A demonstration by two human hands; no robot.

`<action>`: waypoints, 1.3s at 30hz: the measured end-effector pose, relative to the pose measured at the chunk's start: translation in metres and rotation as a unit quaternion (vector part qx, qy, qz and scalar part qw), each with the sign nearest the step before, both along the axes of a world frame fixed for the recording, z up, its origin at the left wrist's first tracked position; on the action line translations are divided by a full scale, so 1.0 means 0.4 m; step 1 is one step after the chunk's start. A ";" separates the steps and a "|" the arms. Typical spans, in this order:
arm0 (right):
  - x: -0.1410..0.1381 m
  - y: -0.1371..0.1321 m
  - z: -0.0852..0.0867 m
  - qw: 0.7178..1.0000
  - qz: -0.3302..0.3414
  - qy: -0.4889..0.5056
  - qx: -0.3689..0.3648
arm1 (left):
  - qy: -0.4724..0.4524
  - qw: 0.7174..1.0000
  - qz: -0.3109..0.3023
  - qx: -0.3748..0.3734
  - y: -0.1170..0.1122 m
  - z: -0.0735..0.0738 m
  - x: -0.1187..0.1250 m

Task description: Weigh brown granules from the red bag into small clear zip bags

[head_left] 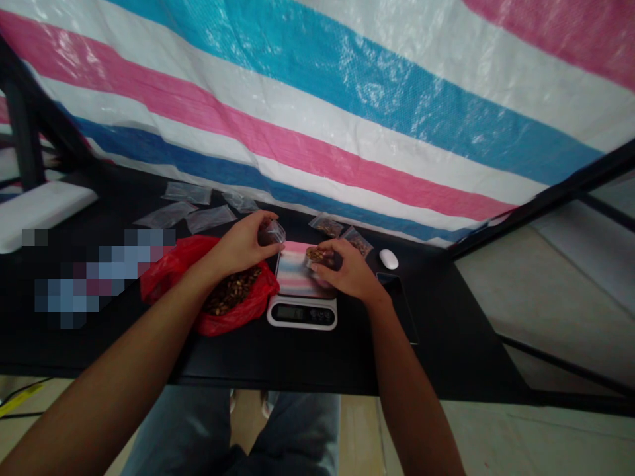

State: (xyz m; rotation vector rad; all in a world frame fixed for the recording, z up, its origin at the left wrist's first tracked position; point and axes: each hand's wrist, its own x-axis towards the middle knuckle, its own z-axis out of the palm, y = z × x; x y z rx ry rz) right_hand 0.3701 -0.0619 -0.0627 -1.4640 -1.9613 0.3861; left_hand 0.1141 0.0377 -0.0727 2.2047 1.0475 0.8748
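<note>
My left hand is closed on a small clear plastic bag, held just above the back left corner of a kitchen scale. My right hand grips a small round cup with brown seeds or beans in it, over the scale's shiny reflective plate. I cannot tell whether the cup touches the plate. Beneath my left forearm lies an open red plastic bag, holding a heap of the same brown pieces. The scale's display is lit too dimly to read.
Several flat clear bags lie at the back left. Two filled clear bags sit behind my right hand. A white mouse and a dark phone-like slab are at the right. A white box stands far left; striped sheeting hangs behind the black table.
</note>
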 end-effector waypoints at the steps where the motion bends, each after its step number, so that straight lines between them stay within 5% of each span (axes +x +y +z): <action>1: -0.001 -0.001 0.001 1.000 -0.002 0.006 -0.002 | -0.004 1.000 -0.003 0.007 -0.001 0.003 -0.001; 15: -0.003 -0.009 0.016 0.998 0.000 0.053 0.037 | 0.002 0.987 -0.156 0.047 -0.058 0.035 0.008; 39: -0.034 -0.018 0.032 0.997 0.051 0.054 0.032 | 0.027 0.987 -0.143 0.062 -0.086 0.027 0.029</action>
